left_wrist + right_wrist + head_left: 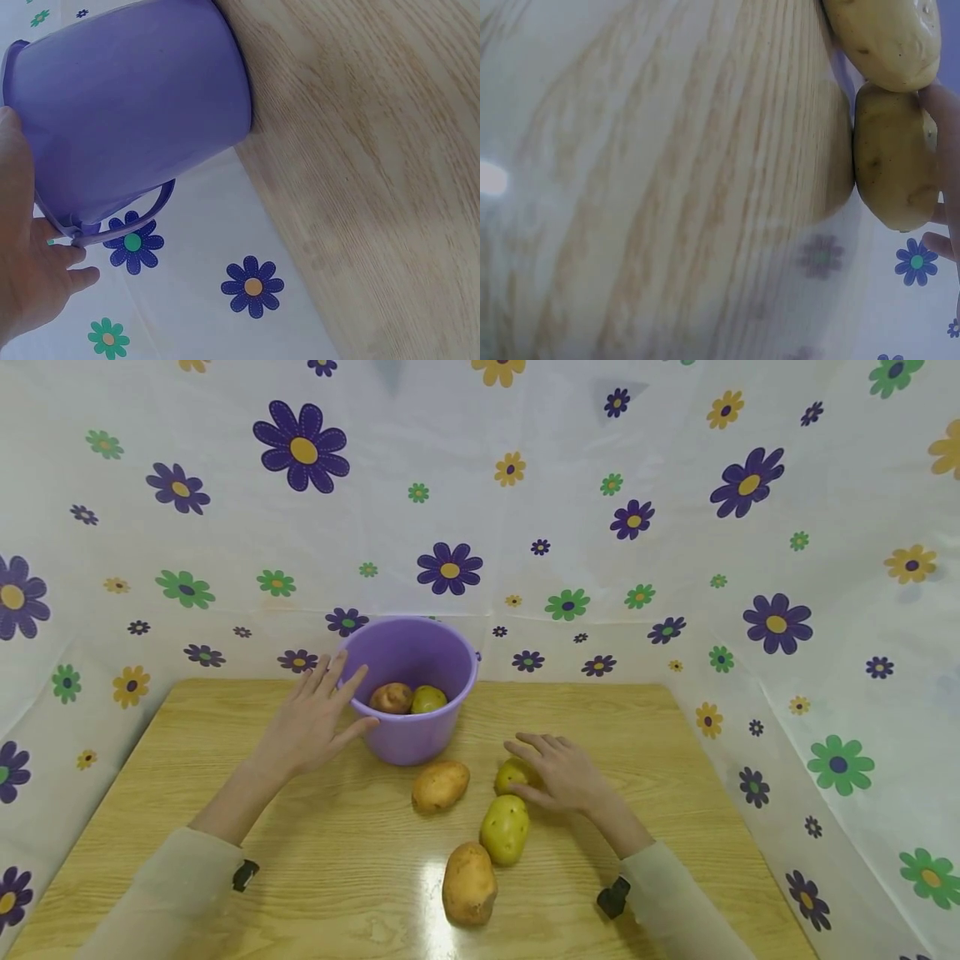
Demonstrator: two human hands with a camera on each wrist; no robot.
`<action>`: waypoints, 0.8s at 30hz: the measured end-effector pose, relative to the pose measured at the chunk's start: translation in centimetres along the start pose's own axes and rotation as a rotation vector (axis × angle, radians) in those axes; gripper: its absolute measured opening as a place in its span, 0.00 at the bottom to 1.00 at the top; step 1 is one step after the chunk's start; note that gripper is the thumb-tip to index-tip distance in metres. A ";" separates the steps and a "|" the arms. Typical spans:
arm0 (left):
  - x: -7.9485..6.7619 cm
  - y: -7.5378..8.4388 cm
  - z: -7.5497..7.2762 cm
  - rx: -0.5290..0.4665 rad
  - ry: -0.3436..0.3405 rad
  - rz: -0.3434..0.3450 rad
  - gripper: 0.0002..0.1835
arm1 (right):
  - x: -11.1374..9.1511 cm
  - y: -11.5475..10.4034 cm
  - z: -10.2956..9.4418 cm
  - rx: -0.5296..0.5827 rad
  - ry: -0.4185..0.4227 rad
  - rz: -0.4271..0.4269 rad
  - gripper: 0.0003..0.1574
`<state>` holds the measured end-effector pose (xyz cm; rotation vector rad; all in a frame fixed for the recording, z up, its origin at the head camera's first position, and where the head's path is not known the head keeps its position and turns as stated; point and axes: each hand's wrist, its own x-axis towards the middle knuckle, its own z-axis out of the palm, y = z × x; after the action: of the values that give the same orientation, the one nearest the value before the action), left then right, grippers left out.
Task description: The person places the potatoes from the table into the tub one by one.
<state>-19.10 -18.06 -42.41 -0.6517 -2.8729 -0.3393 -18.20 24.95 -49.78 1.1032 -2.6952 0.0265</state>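
Observation:
A purple bucket (405,739) stands at the back of the table, with a brownish potato (391,698) and a yellow-green potato (429,699) inside. My left hand (311,718) is at its left rim, fingers spread and thumb by the front rim. The left wrist view shows the bucket's side (135,97) and this hand (34,262) beside the hanging handle (131,227). To the right, my right hand (566,774) reaches over a greenish potato (510,774), thumb on the near side and fingers beyond it. In the right wrist view that potato (892,157) is partly covered by the hand.
Nearer me lie a yellow-green potato (505,831) and a tan potato (469,885). Another tan potato (440,787) rests just in front of the bucket. Flower-printed sheeting (570,552) walls the wooden table (315,877) at the back and sides.

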 end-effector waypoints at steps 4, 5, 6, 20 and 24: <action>0.0 0.0 0.0 -0.001 -0.004 -0.004 0.45 | -0.1 -0.1 0.2 0.006 0.009 -0.002 0.44; 0.0 0.0 0.0 0.000 -0.006 -0.005 0.45 | -0.1 -0.1 0.2 0.007 0.011 -0.001 0.44; 0.0 0.0 0.0 0.001 -0.007 -0.006 0.45 | -0.1 -0.1 0.2 0.009 0.013 -0.001 0.44; 0.0 -0.1 0.2 0.001 0.005 -0.001 0.46 | 0.2 0.0 0.5 0.050 -0.008 0.046 0.45; -0.1 -0.1 0.2 0.000 0.003 -0.001 0.46 | 0.3 0.1 0.7 0.060 -0.019 0.056 0.45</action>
<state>-19.12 -18.13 -42.61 -0.6497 -2.8705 -0.3404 -18.57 24.75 -50.35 1.0496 -2.7583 0.1075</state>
